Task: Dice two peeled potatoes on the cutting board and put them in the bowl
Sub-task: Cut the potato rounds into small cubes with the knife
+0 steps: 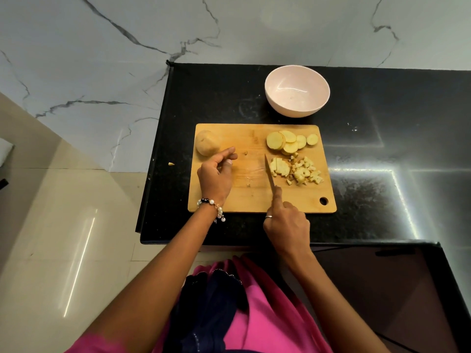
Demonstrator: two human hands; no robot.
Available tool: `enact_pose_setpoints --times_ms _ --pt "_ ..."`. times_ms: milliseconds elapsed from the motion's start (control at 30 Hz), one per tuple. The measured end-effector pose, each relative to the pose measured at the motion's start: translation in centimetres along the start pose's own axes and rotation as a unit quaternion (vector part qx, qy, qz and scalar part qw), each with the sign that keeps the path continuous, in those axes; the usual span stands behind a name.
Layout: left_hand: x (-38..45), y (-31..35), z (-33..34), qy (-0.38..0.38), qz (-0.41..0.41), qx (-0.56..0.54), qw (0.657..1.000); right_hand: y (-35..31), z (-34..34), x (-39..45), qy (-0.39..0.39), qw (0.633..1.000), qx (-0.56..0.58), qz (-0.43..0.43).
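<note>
2 potatoes are on the cutting board [254, 197]: 1 whole potato [207, 142] sits at the far left corner, parked clear of the blade until its turn; the other is already broken down into round slices [290, 141] fanned at the far right and a pile of dice [304, 171] just below them. Right hand [286, 225] grips the knife [269, 171], index finger laid along the spine for control, blade edge down and touching the left side of the strips at the pile's edge, likely mid-cut or herding pieces together. Left hand [216, 174] holds nothing, fingers loosely curled and relaxed, hovering just beside the whole potato, well apart from the blade, so it is safe from the cut. Bowl [297, 90] is on the black bench [382, 149] just behind the board, empty, close enough for an easy scrape-in. 1 stray potato bit [171, 163] lies on the floor side, off the bench's left edge. Judgement: roughly a third done; slices still need dicing, whole potato untouched, nothing in the bowl yet. Risk: dice near the board's right edge could roll off when pushed.
</note>
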State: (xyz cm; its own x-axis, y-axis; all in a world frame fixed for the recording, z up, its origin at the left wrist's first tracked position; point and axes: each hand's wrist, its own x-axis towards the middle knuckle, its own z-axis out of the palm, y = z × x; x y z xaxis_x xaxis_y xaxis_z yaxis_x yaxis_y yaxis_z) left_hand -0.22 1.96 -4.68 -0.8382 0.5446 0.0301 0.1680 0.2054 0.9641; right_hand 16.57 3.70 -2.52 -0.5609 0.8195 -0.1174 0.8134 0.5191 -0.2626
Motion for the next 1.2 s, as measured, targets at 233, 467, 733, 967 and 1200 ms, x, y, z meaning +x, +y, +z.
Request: enact_pose_setpoints --times_ms 233,467,733,967,1200 --pt "1.7 2.4 2.5 -0.07 0.063 0.105 0.99 2.1 -0.8 0.3 0.001 1.0 -0.003 0.025" --pt "5.4 3.5 6.8 -0.179 0.13 0.262 0.939 3.8 -1.5 0.7 0.08 0.972 0.219 0.03" --pt "5.9 3.1 8.8 -0.171 0.132 0.332 0.918 4.0 -1.8 0.9 0.101 0.916 0.372 0.115" --pt "6.1 3.1 7.9 -0.19 0.094 0.289 0.934 4.0 -1.3 1.0 0.095 0.908 0.39 0.118" --pt "5.9 2.6 6.5 -0.183 0.115 0.296 0.93 3.5 -0.7 1.1 0.095 0.912 0.388 0.096"
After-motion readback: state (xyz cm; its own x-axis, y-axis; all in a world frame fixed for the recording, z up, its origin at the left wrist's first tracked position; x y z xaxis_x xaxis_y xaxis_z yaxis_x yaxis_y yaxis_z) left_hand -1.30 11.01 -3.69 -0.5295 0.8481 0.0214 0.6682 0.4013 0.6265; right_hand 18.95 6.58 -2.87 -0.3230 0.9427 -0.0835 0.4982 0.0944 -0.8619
